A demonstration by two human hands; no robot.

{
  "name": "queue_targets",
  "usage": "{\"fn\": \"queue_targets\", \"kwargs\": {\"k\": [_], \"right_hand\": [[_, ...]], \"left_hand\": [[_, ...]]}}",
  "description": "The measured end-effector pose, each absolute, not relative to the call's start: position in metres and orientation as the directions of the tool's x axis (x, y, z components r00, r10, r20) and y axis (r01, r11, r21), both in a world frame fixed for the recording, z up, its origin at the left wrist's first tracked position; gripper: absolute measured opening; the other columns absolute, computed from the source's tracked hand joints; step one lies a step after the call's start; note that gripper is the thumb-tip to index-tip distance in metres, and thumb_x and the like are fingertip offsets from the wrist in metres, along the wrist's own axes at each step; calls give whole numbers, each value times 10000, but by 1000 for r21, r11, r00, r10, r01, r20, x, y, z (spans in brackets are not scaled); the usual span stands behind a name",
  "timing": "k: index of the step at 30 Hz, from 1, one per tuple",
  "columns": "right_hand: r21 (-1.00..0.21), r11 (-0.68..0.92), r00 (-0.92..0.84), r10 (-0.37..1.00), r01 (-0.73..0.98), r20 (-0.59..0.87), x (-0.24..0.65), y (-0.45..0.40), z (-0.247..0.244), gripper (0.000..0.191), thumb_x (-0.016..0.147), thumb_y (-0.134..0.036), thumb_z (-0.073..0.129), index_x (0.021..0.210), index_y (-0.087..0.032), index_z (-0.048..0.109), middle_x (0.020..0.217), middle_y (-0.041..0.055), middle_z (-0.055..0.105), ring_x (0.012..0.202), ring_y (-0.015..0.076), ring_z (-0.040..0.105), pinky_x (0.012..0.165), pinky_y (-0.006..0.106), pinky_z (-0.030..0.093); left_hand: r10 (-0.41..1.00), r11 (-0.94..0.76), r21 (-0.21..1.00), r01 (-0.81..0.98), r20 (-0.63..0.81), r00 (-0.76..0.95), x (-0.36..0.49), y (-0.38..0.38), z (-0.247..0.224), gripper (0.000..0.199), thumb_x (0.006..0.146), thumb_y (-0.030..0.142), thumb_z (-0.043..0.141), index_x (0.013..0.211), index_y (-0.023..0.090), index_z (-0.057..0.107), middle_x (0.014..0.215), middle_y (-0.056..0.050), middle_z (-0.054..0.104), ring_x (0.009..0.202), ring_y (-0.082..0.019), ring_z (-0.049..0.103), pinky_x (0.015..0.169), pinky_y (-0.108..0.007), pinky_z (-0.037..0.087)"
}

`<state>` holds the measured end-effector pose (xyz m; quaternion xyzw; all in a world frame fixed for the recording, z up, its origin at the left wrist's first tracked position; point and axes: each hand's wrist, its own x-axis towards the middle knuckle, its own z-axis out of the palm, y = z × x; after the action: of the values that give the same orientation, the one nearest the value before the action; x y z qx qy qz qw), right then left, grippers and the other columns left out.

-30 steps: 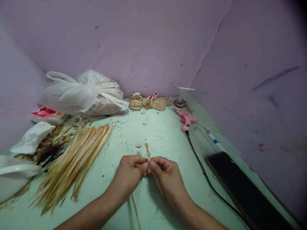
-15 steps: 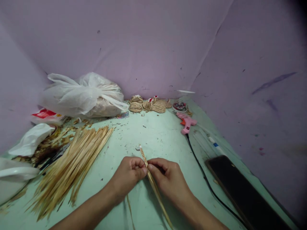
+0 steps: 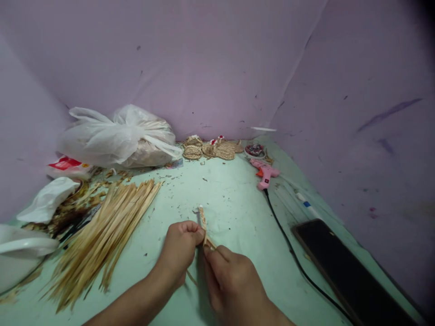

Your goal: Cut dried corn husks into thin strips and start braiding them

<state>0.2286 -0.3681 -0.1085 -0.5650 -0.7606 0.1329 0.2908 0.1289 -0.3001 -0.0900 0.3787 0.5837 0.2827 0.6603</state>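
A short braid of dried straw-coloured strips (image 3: 203, 218) stands out beyond my fingertips, its far end tipped with white. My left hand (image 3: 183, 246) pinches the braid's near end from the left. Just below, my right hand (image 3: 231, 276) is closed on the loose strips where they part from the braid; one strip juts out to the right above its knuckles. Another loose strip (image 3: 192, 278) trails under my left wrist. To the left lies a spread bundle of flat dried strips (image 3: 112, 226), apart from both hands.
A pink glue gun (image 3: 267, 173) lies at right with its black cord (image 3: 288, 246) running forward beside a dark phone (image 3: 350, 276). Woven pieces (image 3: 217, 149) and a small dish (image 3: 254, 151) sit near the back wall. A tied white plastic bag (image 3: 118, 138) stands back left.
My right hand has moved down and turned over, its back now upward, pulling strips across. The braid has tilted more upright. My left hand has shifted slightly left, still pinching.
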Motion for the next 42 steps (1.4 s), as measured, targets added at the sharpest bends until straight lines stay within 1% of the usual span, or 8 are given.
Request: {"fn": "queue_targets", "kwargs": {"k": [5,11,14,18,23,33,37,42], "right_hand": [[-293,503,-355,828,813,435,222,-370,-120,264,636,-81,467,826,-62,648,553,83,596,405,166,512,339,264,307],[-754,379,77,868,536,491,237,-366,-89,115,751,-229,546,680,-168,612,564,27,602,528,139,559,519,244,429],[-992,-46,287,958,116,-11,247,-354,-81,172,780,-325,528,757,-163,580,681,49,615,649,159,589,635,287,469],[-784,-489,-78,863,-383,-500,247,-340,-86,212,751,-360,544,798,-154,539,655,22,574,521,113,541,547,260,458],[-909,-409,-26,913,-84,-408,249,-339,-95,212,748,-284,520,582,-154,534,448,-56,388,389,55,285,399,196,219],[-946,-323,220,922,-11,-318,247,-334,-97,202,669,-226,554,485,-144,569,471,-5,535,460,89,416,500,227,309],[-959,-266,304,909,-99,-284,244,-335,-101,191,658,-256,593,509,-137,606,516,24,597,512,115,492,561,247,370],[-919,-249,315,885,-304,-344,238,-339,-102,180,616,-292,667,561,-124,636,527,23,596,518,117,492,542,247,383]], "left_hand": [[782,612,791,11,-607,143,130,-296,-87,128,563,181,531,467,152,450,395,51,443,310,-6,154,350,-181,76],[853,488,873,-1,-476,215,127,-294,-91,167,595,220,560,497,156,442,418,69,402,322,-5,187,348,-166,102],[856,448,894,-6,-427,291,128,-298,-93,192,623,266,589,527,153,467,431,64,417,337,-16,251,358,-160,162],[807,494,868,-60,-431,404,129,-302,-95,198,626,303,598,560,165,471,443,53,445,368,-61,377,381,-185,277],[793,466,882,70,-451,410,127,-303,-94,172,619,281,593,564,145,504,435,56,460,323,-14,253,354,-169,155],[873,130,891,435,-311,376,123,-291,-86,124,649,222,541,555,150,578,543,-29,609,521,-120,493,515,-234,357],[914,-133,730,671,-171,367,118,-301,-75,194,733,224,491,601,170,623,574,-30,621,561,-154,541,519,-252,383],[727,-687,384,617,358,586,124,-329,-87,280,769,80,358,751,109,636,642,-88,626,508,-167,564,482,-276,456]]}}
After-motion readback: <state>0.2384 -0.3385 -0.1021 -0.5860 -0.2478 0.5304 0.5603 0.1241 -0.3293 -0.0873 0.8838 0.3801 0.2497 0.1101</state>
